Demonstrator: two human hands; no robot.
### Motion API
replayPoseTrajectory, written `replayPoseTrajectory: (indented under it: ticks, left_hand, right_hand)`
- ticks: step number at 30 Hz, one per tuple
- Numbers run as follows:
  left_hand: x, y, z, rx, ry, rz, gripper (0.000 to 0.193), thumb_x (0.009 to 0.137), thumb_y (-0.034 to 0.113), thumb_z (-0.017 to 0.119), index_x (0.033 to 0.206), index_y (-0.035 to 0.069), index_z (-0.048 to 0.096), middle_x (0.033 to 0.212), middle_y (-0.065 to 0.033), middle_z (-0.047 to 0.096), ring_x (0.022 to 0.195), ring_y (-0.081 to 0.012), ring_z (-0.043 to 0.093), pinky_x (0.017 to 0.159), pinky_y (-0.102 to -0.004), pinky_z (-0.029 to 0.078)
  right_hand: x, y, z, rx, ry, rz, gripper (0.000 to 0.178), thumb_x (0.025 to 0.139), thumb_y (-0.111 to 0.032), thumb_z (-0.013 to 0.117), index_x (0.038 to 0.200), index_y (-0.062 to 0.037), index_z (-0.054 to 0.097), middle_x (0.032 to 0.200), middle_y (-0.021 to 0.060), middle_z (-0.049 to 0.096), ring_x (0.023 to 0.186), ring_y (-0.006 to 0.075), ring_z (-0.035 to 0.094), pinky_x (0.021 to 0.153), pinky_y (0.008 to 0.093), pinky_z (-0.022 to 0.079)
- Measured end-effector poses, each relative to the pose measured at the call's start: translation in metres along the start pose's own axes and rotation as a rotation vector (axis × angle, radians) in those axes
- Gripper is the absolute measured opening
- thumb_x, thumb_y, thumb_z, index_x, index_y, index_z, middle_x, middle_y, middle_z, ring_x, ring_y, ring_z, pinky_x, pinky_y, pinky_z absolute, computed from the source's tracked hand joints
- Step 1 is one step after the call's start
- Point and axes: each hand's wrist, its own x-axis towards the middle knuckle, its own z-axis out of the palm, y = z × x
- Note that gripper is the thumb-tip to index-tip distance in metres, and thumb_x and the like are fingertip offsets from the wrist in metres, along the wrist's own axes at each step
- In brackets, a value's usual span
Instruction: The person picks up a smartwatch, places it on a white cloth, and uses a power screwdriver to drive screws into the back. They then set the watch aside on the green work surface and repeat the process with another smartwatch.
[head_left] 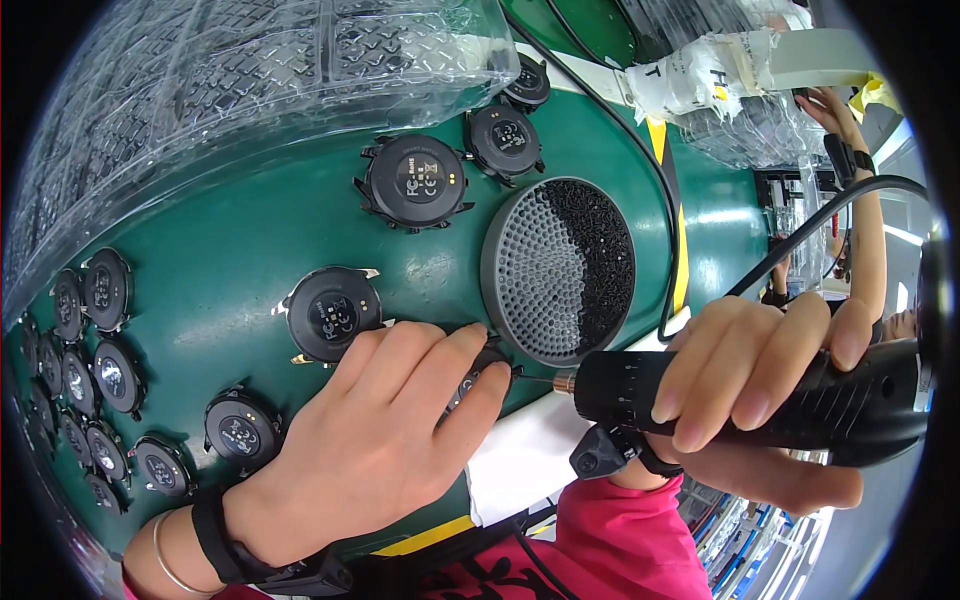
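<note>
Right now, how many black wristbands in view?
3: left wristband at the left hand, right wristband at the right hand, co-worker's wristband at upper right. Others may be hidden.

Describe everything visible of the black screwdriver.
The black screwdriver has a thick, rounded, plastic-looking body with ridges, a copper-coloured collar and a thin bit. Gripped by the right hand, it lies across the picture, bit pointing left at the black watch case in the left hand; tip contact is unclear.
</note>
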Motion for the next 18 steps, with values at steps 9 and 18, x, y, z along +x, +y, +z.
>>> replayPoseTrajectory:
  ticks: [9,18]
  left_hand:
    - [0.0008,0.0014,0.0010,-0.010,0.003,-0.005,0.029,0.076,0.012,0.065,0.102,-0.001,0.066,0.110,-0.0161,0.061,0.089,-0.0244,0.055,0.073,-0.0336,0.047]
    - [-0.0003,0.0035,-0.0007,-0.051,-0.045,-0.050,0.051,0.062,0.011,0.079,0.111,0.005,0.066,0.121,-0.0129,0.058,0.095,-0.0298,0.056,0.080,-0.0404,0.047]
  right_hand:
    - [-0.0029,-0.0016,0.0013,-0.097,-0.014,-0.015,0.068,0.083,-0.051,0.075,0.113,-0.0032,0.038,0.077,0.0083,0.056,0.047,0.0147,0.060,0.039,0.0238,0.053]
    - [0.0008,-0.0023,0.0045,0.146,-0.290,-0.111,0.033,0.099,-0.025,0.053,0.116,-0.0073,0.032,0.083,0.0257,0.062,0.051,0.0373,0.059,0.044,0.0456,0.053]
